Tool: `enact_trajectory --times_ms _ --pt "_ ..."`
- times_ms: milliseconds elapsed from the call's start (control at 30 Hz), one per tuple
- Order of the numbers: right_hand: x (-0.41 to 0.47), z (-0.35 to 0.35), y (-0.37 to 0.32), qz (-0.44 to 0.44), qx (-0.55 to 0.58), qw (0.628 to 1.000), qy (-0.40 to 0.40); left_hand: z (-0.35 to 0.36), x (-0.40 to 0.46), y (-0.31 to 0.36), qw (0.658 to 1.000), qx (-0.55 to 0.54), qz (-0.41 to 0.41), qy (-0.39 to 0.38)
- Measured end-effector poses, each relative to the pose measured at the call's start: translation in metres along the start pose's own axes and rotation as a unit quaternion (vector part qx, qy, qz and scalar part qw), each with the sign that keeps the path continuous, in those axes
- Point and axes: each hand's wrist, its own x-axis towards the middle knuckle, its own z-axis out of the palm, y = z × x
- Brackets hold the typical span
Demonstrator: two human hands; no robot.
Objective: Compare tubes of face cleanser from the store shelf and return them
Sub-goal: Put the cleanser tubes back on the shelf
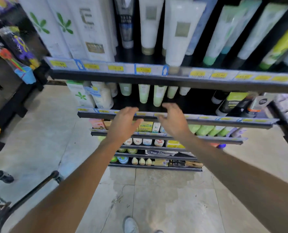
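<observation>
Our forearms reach out over the floor; left hand (123, 122) and right hand (172, 121) hover loose-fingered, holding nothing, before the second shelf (198, 122), where green tubes (158, 95) stand (packed close); we risk toppling neighbours if we grab carelessly.

Pale green cleanser tubes (159, 95) stand cap-down in a row on the second shelf (173, 119), white tubes (184, 90) at the row's right end. Taller white tubes (182, 34) stand cap-down on the top shelf (139, 76). Labels blurred.
</observation>
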Motion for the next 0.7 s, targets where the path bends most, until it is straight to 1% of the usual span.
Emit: enact_trajectory --times_ms 67,167,267,333,433,567,700 --pt "-0.035 -0.004 -0.011 -0.056 -0.068 0.995 -0.047 -0.014 -0.036 0.003 0.999 0.022 -0.024 0.004" --pt "-0.09 -0.008 -0.036 -0.153 -0.153 0.972 -0.089 -0.037 -0.104 0.004 0.996 0.046 -0.069 0.034" --pt "-0.134 -0.003 -0.061 -0.24 -0.171 0.948 -0.12 -0.061 -0.178 0.007 0.985 0.052 -0.136 0.089" --pt "-0.159 0.006 -0.076 -0.287 -0.164 0.936 -0.121 -0.074 -0.224 0.009 0.974 0.072 -0.183 0.116" --pt "-0.192 0.024 -0.099 -0.355 -0.15 0.91 -0.151 -0.086 -0.289 0.007 0.948 0.093 -0.268 0.145" --pt "-0.224 0.064 -0.125 -0.41 -0.096 0.882 -0.212 -0.096 -0.37 0.009 0.902 0.098 -0.364 0.209" --pt "-0.257 0.101 -0.17 -0.477 -0.103 0.827 -0.279 -0.104 -0.448 0.008 0.847 0.093 -0.465 0.24"
